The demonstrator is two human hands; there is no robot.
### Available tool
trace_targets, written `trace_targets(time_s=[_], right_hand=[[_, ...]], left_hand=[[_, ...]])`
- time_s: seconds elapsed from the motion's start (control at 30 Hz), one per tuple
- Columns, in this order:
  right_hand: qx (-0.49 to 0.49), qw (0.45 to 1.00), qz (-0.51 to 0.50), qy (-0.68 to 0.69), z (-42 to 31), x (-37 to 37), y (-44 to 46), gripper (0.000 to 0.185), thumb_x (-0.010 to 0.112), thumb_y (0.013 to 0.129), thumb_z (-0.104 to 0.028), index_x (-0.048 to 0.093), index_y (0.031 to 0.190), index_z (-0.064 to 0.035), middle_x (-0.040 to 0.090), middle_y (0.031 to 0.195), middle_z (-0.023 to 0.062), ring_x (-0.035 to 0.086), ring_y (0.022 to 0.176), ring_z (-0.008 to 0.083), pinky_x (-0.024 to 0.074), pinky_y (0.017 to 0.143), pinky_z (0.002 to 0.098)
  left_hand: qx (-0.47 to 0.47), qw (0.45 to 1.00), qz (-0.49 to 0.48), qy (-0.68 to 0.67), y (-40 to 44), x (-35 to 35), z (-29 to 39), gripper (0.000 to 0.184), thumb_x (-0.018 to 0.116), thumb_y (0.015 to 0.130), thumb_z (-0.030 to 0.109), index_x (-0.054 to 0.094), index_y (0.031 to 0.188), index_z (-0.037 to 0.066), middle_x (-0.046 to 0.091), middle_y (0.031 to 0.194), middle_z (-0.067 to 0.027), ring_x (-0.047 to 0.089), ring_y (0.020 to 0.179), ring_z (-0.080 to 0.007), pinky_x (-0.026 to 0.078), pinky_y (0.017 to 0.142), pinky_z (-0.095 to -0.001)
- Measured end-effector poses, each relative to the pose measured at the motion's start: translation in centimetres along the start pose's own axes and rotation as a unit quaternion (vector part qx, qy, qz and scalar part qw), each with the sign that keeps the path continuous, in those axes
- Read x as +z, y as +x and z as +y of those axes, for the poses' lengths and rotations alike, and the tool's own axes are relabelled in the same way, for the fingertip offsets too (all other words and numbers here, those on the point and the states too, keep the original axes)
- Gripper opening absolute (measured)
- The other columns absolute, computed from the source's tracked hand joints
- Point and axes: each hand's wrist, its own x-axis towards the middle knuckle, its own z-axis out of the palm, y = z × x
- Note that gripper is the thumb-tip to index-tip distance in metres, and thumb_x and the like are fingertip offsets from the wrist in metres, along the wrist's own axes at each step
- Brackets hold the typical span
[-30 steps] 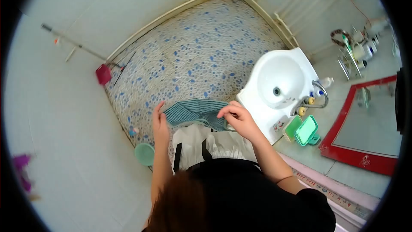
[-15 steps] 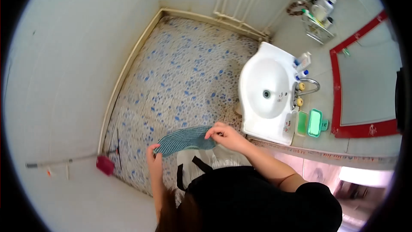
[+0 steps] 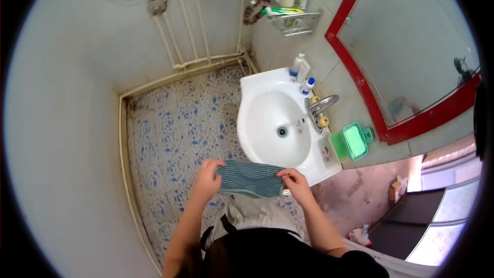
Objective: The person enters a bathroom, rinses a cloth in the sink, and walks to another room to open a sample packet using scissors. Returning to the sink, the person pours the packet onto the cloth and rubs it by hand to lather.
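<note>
A teal striped cloth [image 3: 250, 178] is stretched out between both hands, over the floor and the near edge of the white sink [image 3: 275, 123]. My left hand [image 3: 208, 176] is closed on its left end. At the right end, my right hand [image 3: 294, 180] pinches the cloth between thumb and fingers. The sink basin holds only its drain, and a chrome faucet [image 3: 323, 104] with yellow knobs stands at its right side.
Green soap dishes [image 3: 355, 141] sit right of the sink. Bottles [image 3: 307, 86] stand on its back corner. A red-framed mirror [image 3: 381, 118] and a metal shelf [image 3: 301, 18] with cups are on the wall. Pipes [image 3: 210, 61] run along the wall above the pebble-patterned floor [image 3: 175, 128].
The view has turned toward the sink and mirror. The cloth, held in both hands throughout, is now spread flatter and lies nearer the sink. The red dustpan has left the view.
</note>
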Motion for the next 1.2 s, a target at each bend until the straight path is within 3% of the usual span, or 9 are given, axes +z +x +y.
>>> trace_targets(time_s=[0.07,0.13,0.23,0.37,0.43,0.57,0.73,0.87,1.2], right_hand=[[-0.016,0.996,0.079,0.025,-0.2,-0.8,1.2,0.012,0.053,0.086,-0.004,0.064,0.091,-0.0041,0.050,0.085,0.0012,0.047,0.065,0.0070,0.0411,0.058,0.0205],[-0.034,0.989,0.144,0.011,0.0,-2.1,2.9,0.012,0.053,0.086,-0.004,0.064,0.091,-0.0040,0.050,0.084,0.0009,0.046,0.063,0.0063,0.0413,0.057,0.0204],[-0.022,0.976,0.215,-0.001,0.7,-3.8,5.6,0.013,0.054,0.084,-0.005,0.064,0.093,-0.0037,0.054,0.088,0.0053,0.052,0.066,0.0099,0.0453,0.060,0.0223],[-0.098,0.876,0.339,-0.330,1.7,-5.2,9.3,0.027,0.055,0.079,-0.009,0.058,0.105,-0.0040,0.055,0.098,0.0207,0.060,0.083,0.0357,0.0512,0.069,0.0407],[-0.026,0.876,0.349,-0.333,0.8,-5.9,11.3,0.035,0.055,0.078,-0.012,0.053,0.112,-0.0040,0.054,0.099,0.0238,0.058,0.081,0.0402,0.0500,0.071,0.0453],[0.129,0.813,0.398,-0.405,-2.0,-7.9,17.0,0.052,0.055,0.080,-0.020,0.037,0.123,0.0012,0.057,0.097,0.0259,0.060,0.083,0.0402,0.0496,0.072,0.0468],[0.245,0.774,0.443,-0.381,1.2,-12.5,23.0,0.047,0.054,0.082,-0.025,0.042,0.118,0.0021,0.061,0.093,0.0240,0.062,0.084,0.0395,0.0504,0.071,0.0457],[0.255,0.774,0.454,-0.359,0.8,-13.3,23.6,0.040,0.056,0.081,-0.026,0.053,0.115,-0.0040,0.062,0.094,0.0206,0.060,0.088,0.0382,0.0501,0.074,0.0434],[0.160,0.794,0.490,-0.322,2.6,-11.2,21.9,0.047,0.055,0.079,-0.008,0.048,0.125,-0.0101,0.060,0.096,0.0215,0.059,0.085,0.0354,0.0473,0.078,0.0397]], left_hand=[[-0.014,0.997,-0.077,-0.003,5.1,1.3,1.7,0.032,0.043,0.071,-0.008,0.057,0.096,0.006,0.051,0.099,-0.0135,0.052,0.087,-0.0293,0.043,0.070,-0.0326],[0.006,0.993,-0.117,-0.026,9.9,3.4,2.5,0.029,0.045,0.072,-0.007,0.056,0.096,0.005,0.050,0.098,-0.0153,0.050,0.097,-0.0325,0.040,0.085,-0.0353],[0.113,0.988,-0.102,-0.007,16.4,7.0,2.2,0.033,0.047,0.073,-0.005,0.055,0.104,0.004,0.051,0.104,-0.0167,0.049,0.102,-0.0342,0.039,0.089,-0.0375],[0.152,0.985,-0.044,0.067,20.3,10.6,-0.2,0.041,0.054,0.075,0.001,0.051,0.115,0.003,0.051,0.112,-0.0220,0.051,0.102,-0.0366,0.041,0.090,-0.0399],[0.141,0.984,-0.108,0.021,20.7,10.7,-1.4,0.038,0.055,0.076,0.003,0.052,0.114,0.002,0.051,0.112,-0.0208,0.051,0.102,-0.0362,0.041,0.090,-0.0396],[0.074,0.969,-0.236,-0.008,20.6,10.6,-5.6,0.034,0.055,0.078,0.005,0.054,0.111,0.002,0.052,0.111,-0.0184,0.052,0.101,-0.0350,0.042,0.088,-0.0385],[0.017,0.943,-0.331,-0.043,23.4,8.9,-8.7,0.025,0.054,0.081,0.005,0.055,0.106,0.002,0.054,0.104,-0.0128,0.054,0.095,-0.0242,0.046,0.078,-0.0308],[-0.024,0.913,-0.398,-0.081,26.6,5.9,-10.3,0.021,0.051,0.084,0.004,0.055,0.105,0.003,0.055,0.102,-0.0111,0.056,0.091,-0.0206,0.047,0.076,-0.0297],[0.011,0.863,-0.502,-0.056,34.4,3.3,-12.8,0.018,0.047,0.087,0.005,0.055,0.102,0.002,0.059,0.099,-0.0087,0.058,0.087,-0.0183,0.047,0.074,-0.0288]])
